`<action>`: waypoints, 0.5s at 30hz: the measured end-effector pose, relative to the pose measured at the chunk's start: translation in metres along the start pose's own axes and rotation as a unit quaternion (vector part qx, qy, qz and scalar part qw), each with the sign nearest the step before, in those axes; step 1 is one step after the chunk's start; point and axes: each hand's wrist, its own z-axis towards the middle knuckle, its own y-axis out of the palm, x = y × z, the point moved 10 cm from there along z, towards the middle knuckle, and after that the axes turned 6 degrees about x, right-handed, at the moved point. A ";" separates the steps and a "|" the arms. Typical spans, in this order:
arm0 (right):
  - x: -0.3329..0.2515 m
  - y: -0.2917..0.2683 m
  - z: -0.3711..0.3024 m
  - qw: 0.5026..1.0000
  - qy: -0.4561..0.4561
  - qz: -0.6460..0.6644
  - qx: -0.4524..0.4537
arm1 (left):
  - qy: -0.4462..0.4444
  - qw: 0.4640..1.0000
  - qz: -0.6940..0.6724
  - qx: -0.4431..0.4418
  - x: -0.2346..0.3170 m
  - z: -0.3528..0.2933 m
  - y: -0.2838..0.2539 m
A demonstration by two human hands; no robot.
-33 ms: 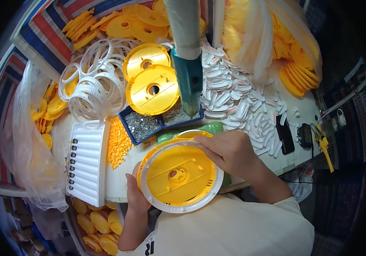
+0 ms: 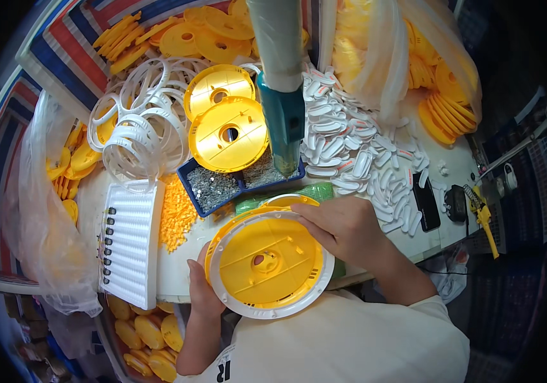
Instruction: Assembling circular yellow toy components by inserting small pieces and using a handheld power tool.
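Note:
A round yellow plastic disc (image 2: 280, 255) with a white ring (image 2: 254, 308) around it is tilted up in front of my torso. My left hand (image 2: 204, 287) grips its left edge, thumb at the rim and the other fingers hidden behind. At the upper right rim, my right hand (image 2: 344, 228) has its fingers bent and pressed together on the edge; anything small between them cannot be made out. Part of another yellow and white rim (image 2: 289, 201) shows just behind the disc. A green power screwdriver (image 2: 280, 121) hangs upright beyond it, its tip over a blue tray (image 2: 241, 189) of small metal screws.
Two yellow discs (image 2: 229, 134) overlap behind the tray. White rings (image 2: 136, 143) and small orange pieces (image 2: 174, 214) lie left, by a white ridged board (image 2: 130, 242). White oval parts (image 2: 356, 153) and a black phone (image 2: 425, 201) lie right. A box of yellow discs (image 2: 149, 332) stands below left.
The hanging screwdriver has shifted very slightly to the right. My hands and the disc look the same.

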 end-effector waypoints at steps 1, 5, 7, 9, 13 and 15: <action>0.000 0.000 -0.001 1.000 0.001 -0.001 -0.001 | 0.003 1.000 0.001 -0.007 0.001 0.000 0.002; 0.003 0.002 -0.004 1.000 0.016 -0.019 -0.004 | 0.013 0.999 0.030 -0.012 0.003 0.000 0.005; 0.002 0.004 -0.004 0.999 0.014 -0.035 -0.011 | 0.016 0.999 0.045 -0.015 0.005 -0.001 0.007; 0.007 0.007 -0.007 0.999 0.049 -0.010 -0.008 | 0.020 0.998 0.058 -0.016 0.006 -0.002 0.007; 0.009 0.010 -0.010 0.998 0.061 -0.001 0.021 | 0.063 0.994 0.056 -0.066 0.012 -0.006 0.022; 0.012 0.011 -0.011 0.997 0.071 -0.017 0.012 | 0.088 0.991 0.043 -0.088 0.022 -0.011 0.029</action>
